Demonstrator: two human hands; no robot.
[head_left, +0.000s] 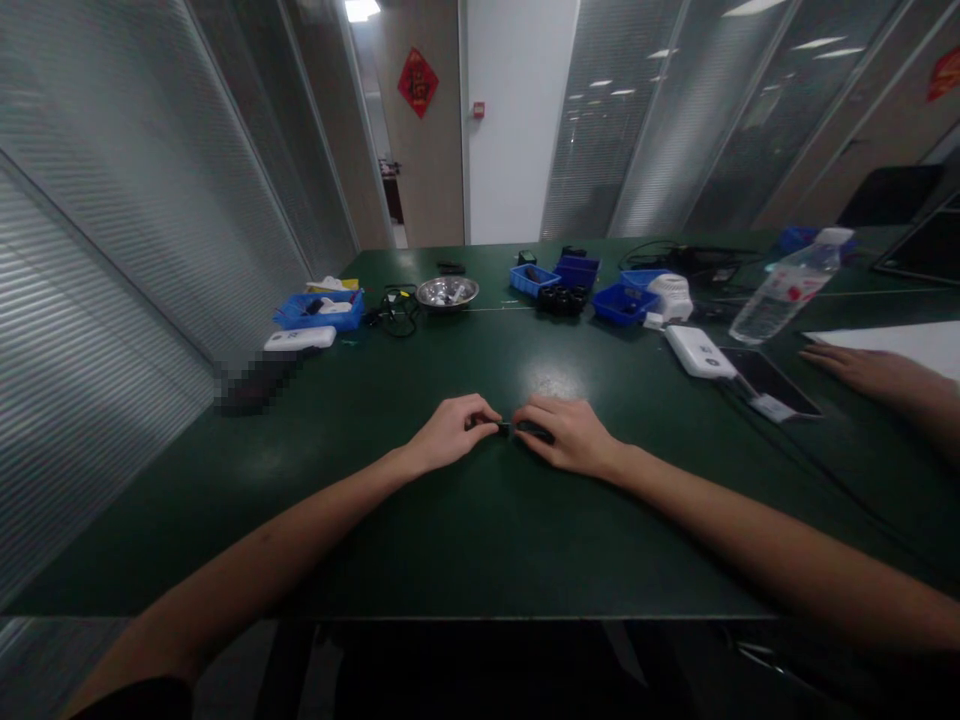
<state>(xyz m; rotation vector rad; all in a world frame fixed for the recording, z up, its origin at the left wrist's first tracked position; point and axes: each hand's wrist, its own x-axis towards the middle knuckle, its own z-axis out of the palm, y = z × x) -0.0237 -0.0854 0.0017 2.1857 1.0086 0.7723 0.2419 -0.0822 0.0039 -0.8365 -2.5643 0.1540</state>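
Note:
Near the middle of the green table (465, 540), my left hand (450, 430) and my right hand (574, 435) face each other with their fingertips almost meeting. My right fingers are closed round a small black elongated piece (536, 432). Between my left thumb and fingers is another small dark piece (504, 428), its tip pointing at the right-hand one. Whether the two pieces are joined or apart I cannot tell. Fingers cover most of both, and they are too small to name.
A steel bowl (448, 293), blue trays (534, 280) and a blue tray (322, 310) with small items stand farther back. To the right are a white power bank (699, 352), a phone (772, 380), a tilted water bottle (791, 288) and another person's hand (862, 370).

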